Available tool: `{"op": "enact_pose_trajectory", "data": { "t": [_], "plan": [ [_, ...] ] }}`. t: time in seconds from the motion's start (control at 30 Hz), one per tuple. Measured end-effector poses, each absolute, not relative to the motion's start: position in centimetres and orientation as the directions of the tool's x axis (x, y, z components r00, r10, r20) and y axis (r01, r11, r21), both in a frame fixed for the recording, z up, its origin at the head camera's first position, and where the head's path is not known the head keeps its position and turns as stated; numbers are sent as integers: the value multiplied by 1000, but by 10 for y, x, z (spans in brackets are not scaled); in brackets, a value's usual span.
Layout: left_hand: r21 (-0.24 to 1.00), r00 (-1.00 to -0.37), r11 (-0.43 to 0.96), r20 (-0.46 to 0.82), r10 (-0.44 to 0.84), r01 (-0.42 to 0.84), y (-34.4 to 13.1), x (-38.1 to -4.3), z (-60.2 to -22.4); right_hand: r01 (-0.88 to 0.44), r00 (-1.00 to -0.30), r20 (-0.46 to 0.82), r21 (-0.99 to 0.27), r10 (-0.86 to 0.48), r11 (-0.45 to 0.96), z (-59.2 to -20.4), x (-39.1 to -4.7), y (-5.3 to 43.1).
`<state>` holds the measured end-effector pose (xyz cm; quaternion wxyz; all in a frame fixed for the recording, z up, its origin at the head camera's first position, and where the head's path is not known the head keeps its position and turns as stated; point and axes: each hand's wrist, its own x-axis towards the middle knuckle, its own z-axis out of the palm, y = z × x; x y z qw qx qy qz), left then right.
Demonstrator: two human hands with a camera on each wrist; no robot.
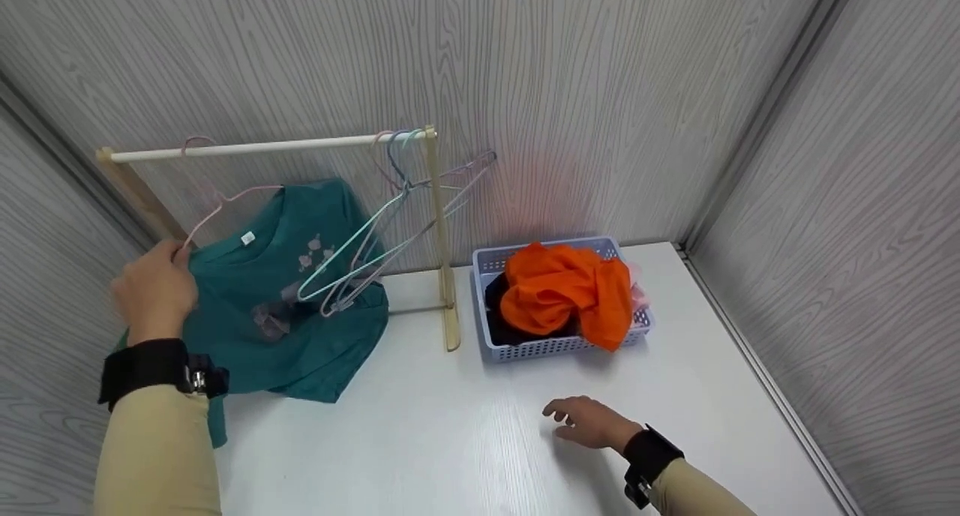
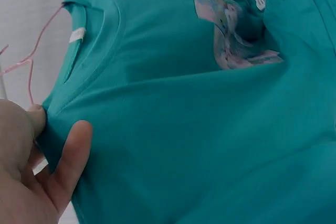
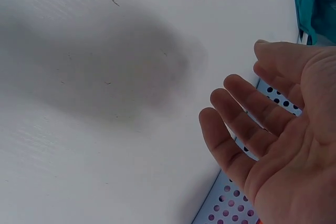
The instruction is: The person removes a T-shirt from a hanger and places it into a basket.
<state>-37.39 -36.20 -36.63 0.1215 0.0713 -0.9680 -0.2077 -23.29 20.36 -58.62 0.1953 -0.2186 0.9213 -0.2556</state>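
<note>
A teal shirt with pink flower prints hangs on a pink hanger, whose hook loops over the white rail. My left hand pinches the shirt's shoulder at the hanger's near end. In the left wrist view, the thumb and fingers of the left hand grip the cloth beside the neckline, where a white label shows. My right hand hovers over the white table with loosely bent fingers and holds nothing. The right wrist view shows the right hand palm up, overlapping the basket's edge.
Several bare hangers hang at the rail's right end by the wooden post. A lavender basket holds an orange garment plus black and pink cloth. Grey wood-grain walls enclose the white table at the back and sides.
</note>
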Motion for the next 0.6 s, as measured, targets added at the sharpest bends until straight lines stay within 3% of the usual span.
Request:
{"op": "enact_pose_trajectory", "data": {
  "t": [0.4,0.6],
  "plan": [
    [436,-918,899,347,-194,-25,-362,-359,-337,-305,-810,-256,-585,-528,752,-587,-245,195],
    [423,-939,906,311,-149,-3,-390,-336,-351,-301,-795,-271,-600,-542,741,-590,-252,188]
  ]
}}
